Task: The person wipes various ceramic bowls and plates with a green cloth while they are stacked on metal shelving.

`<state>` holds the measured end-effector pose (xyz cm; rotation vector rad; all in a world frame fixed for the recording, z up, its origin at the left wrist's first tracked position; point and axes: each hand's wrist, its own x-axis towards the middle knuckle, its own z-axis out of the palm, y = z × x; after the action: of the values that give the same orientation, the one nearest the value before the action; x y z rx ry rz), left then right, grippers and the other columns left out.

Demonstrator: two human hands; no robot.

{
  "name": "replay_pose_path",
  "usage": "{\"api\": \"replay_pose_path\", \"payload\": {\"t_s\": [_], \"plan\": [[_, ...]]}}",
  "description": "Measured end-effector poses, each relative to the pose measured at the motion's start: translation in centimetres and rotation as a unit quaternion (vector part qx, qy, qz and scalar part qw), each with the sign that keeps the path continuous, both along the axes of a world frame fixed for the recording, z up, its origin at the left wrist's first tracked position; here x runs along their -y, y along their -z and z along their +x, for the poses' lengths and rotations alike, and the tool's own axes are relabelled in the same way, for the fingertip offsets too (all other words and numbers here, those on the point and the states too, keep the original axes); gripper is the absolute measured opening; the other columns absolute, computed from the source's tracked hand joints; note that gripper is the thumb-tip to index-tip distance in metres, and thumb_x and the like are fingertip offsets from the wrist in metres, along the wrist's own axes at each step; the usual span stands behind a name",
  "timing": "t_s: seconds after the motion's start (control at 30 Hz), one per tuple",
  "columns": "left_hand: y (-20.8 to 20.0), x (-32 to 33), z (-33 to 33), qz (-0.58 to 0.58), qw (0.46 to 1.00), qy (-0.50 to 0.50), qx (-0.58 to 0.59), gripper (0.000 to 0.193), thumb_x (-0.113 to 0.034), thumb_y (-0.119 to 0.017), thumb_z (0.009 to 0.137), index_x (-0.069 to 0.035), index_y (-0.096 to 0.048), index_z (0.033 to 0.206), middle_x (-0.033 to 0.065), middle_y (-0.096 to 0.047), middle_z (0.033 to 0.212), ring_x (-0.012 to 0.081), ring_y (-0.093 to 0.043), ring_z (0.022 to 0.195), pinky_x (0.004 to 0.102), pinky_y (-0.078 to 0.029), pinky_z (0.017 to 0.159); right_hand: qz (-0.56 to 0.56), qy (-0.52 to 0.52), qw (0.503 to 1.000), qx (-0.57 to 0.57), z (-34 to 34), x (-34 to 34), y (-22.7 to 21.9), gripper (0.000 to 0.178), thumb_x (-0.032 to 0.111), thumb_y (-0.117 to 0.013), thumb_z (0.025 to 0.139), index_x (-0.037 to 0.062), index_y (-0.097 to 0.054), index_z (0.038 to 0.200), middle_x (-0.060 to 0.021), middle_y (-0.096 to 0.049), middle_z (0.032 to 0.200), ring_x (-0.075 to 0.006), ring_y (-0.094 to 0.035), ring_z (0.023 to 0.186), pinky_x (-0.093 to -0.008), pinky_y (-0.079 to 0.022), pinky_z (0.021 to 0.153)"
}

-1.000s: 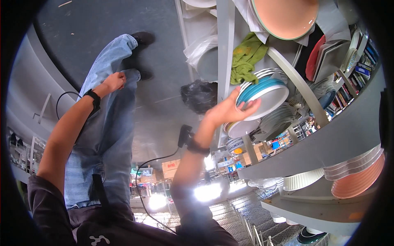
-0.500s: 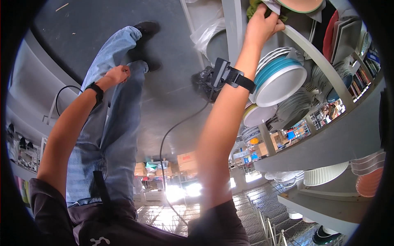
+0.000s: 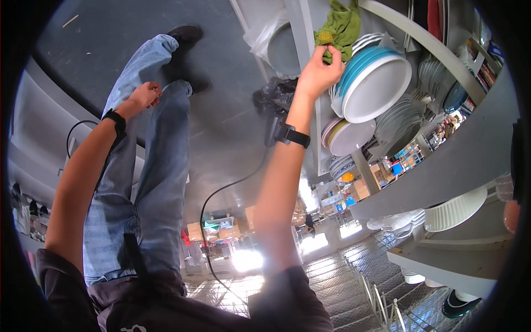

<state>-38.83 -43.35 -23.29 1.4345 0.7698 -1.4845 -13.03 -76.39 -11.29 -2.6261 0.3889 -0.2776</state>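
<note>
My right hand [image 3: 321, 73] pinches a green cloth [image 3: 338, 27] between thumb and fingertips, at the front of the shelf. The cloth hangs bunched beyond the fingers and has a yellow patch near them. Beside this hand stands a stack of plates, with a white oval plate [image 3: 377, 88] in front and teal ones [image 3: 359, 66] behind it. My left hand [image 3: 145, 95] is held over my jeans, its fingers curled closed; nothing shows in them.
A pale shelf rail [image 3: 428, 39] curves above the plates. More stacked dishes [image 3: 398, 130] stand farther along the shelf. A ribbed white bowl [image 3: 456, 210] sits on another shelf at the right. A black plastic bag [image 3: 275, 95] lies on the floor, and a black cable [image 3: 224, 188] hangs beside my right arm.
My right hand has come down and left with the green cloth, away from the pinkish dish at the top. More of the cloth now shows. My left hand stays curled.
</note>
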Motion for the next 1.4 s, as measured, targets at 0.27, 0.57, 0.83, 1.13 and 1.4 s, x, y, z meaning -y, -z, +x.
{"api": "replay_pose_path", "payload": {"t_s": [0.27, 0.57, 0.83, 1.13, 1.4], "plan": [[0.8, -2.0, -1.4, -0.013, 0.993, 0.039, 0.11, 0.017, -0.017, -0.051, 0.088, -0.005, -0.063, 0.088, 0.0065, -0.065, 0.072, 0.0169, -0.062, 0.064, 0.032, -0.049, 0.058, -0.053, 0.031, 0.997, 0.04, -3.3, 0.6, -2.9, 0.008, 0.007, -0.076, 0.081, 0.0027, -0.075, 0.088, -0.018, -0.061, 0.085, -0.0366, -0.06, 0.08, -0.046, -0.048, 0.074], [-19.1, 6.4, 3.8, -0.155, 0.983, -0.092, 0.032, 0.03, -0.031, -0.047, 0.099, -0.011, -0.062, 0.116, 0.0053, -0.069, 0.104, 0.0174, -0.068, 0.091, 0.0346, -0.054, 0.081, 0.263, 0.001, 0.964, 0.042, -17.1, -2.4, -21.4, 0.009, 0.006, -0.074, 0.087, 0.0015, -0.073, 0.095, -0.0059, -0.054, 0.083, -0.0186, -0.056, 0.074, -0.0318, -0.046, 0.066], [-38.1, 14.4, 6.8, -0.329, 0.88, -0.342, 0.025, 0.038, -0.031, -0.044, 0.103, -0.005, -0.057, 0.128, 0.0082, -0.063, 0.126, 0.0211, -0.06, 0.115, 0.036, -0.047, 0.101, 0.334, 0.007, 0.943, 0.015, -29.7, -1.3, -33.9, 0.016, 0.009, -0.071, 0.09, -0.0037, -0.072, 0.098, -0.0099, -0.068, 0.098, -0.015, -0.064, 0.086, -0.0297, -0.05, 0.076], [-52.3, 15.1, 6.7, -0.387, 0.861, 0.006, 0.329, 0.025, -0.023, -0.054, 0.104, -0.005, -0.064, 0.118, -0.0014, -0.067, 0.109, 0.0081, -0.061, 0.101, 0.0256, -0.048, 0.088, 0.619, 0.213, 0.715, 0.246, -37.4, 0.5, -37.7, 0.06, -0.004, -0.072, 0.083, 0.0059, -0.047, 0.137, -0.0112, -0.065, 0.117, -0.0167, -0.061, 0.108, -0.0309, -0.05, 0.095], [-63.8, 18.2, 7.1, -0.453, 0.732, 0.167, 0.48, 0.022, -0.018, -0.062, 0.099, 0.0, -0.067, 0.112, -0.0005, -0.067, 0.091, 0.0053, -0.057, 0.081, 0.0239, -0.047, 0.073, 0.459, 0.186, 0.839, 0.226, -43.4, 2.8, -44.7, 0.063, 0.011, -0.072, 0.087, 0.0052, -0.046, 0.144, -0.0101, -0.055, 0.141, -0.0204, -0.051, 0.13, -0.0379, -0.038, 0.111]]}}
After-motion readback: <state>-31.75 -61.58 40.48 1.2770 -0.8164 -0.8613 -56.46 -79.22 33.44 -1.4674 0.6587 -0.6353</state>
